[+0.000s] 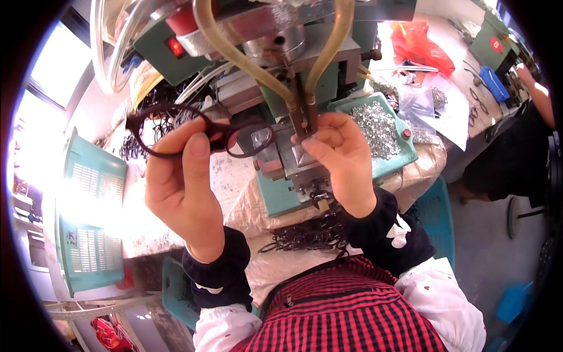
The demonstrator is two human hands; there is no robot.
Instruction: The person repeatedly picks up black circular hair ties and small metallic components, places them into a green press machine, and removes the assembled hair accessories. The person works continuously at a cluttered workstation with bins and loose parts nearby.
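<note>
My left hand (185,176) is closed on a dark eyeglass frame (170,107), pinching it near the bridge. The frame is held up in front of the green machine (281,105), and its right rim overlaps the machine's metal block. My right hand (343,152) is closed, thumb and fingers pressed together at the machine's upright metal jaws (304,120). Whatever lies between those fingertips is too small or hidden to make out. Two yellowish tubes (330,53) run down to the jaws. Right of my right hand, small shiny metal parts (375,129) fill a green tray (399,161).
Dark eyeglass frames (311,233) lie heaped at the table's near edge, others behind my left hand. A teal basket (91,214) stands at the left. Red plastic bag (419,47) and clear bags (419,100) lie back right. Another person's arm (536,97) shows at far right.
</note>
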